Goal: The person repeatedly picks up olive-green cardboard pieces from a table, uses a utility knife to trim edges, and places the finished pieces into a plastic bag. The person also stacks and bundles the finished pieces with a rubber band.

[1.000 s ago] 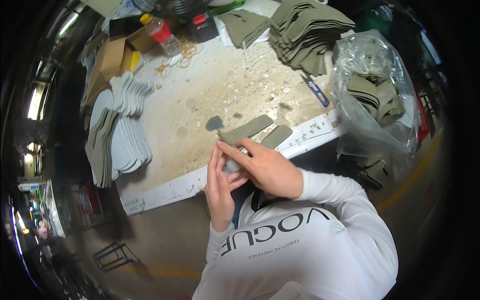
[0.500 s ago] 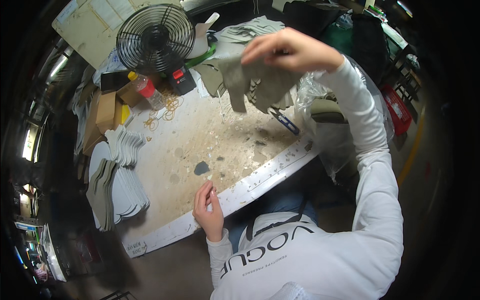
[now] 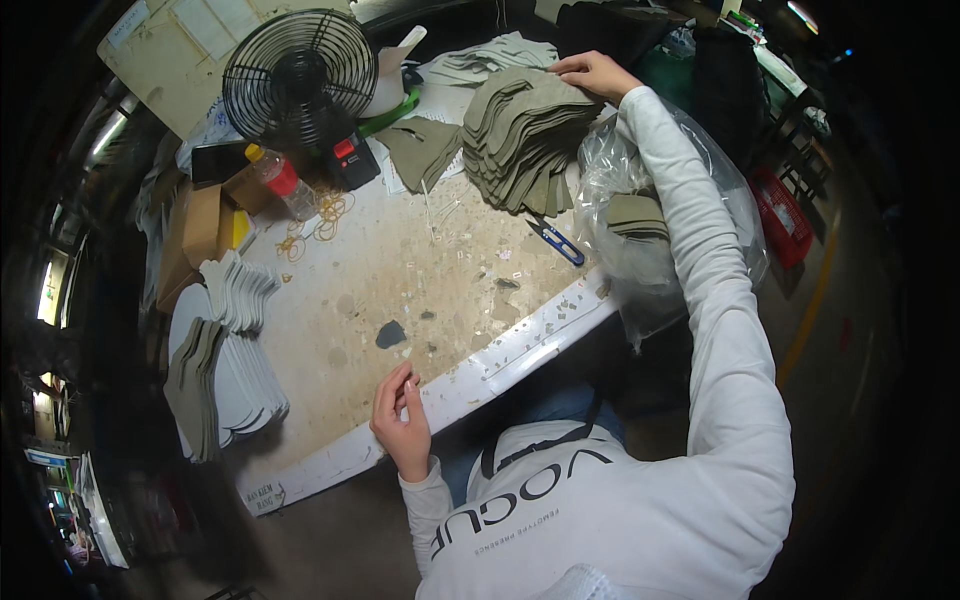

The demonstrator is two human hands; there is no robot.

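Observation:
A thick, fanned pile of olive-grey cut material pieces (image 3: 518,135) lies at the far right of the table. My right hand (image 3: 594,76) reaches over to its far upper edge, fingers stretched out, the fingertips at the top pieces. No piece hangs from it. My left hand (image 3: 402,425) rests by the near table edge, loosely curved, thumb apart from the fingers and nothing in it. Left of the pile, a separate olive piece (image 3: 422,152) lies flat. Blue-handled thread snips (image 3: 558,243) lie just in front of the pile.
A black fan (image 3: 300,75), a bottle (image 3: 284,180) with a yellow cap and rubber bands (image 3: 325,215) stand or lie far left. Stacked white pieces (image 3: 245,385) and olive pieces (image 3: 195,390) sit at left. A clear plastic bag (image 3: 610,265) bulges over the right edge.
My right hand has moved away and right, from above the pile to its far edge. The olive piece that hung below it now lies among the pile. My left hand stays by the edge.

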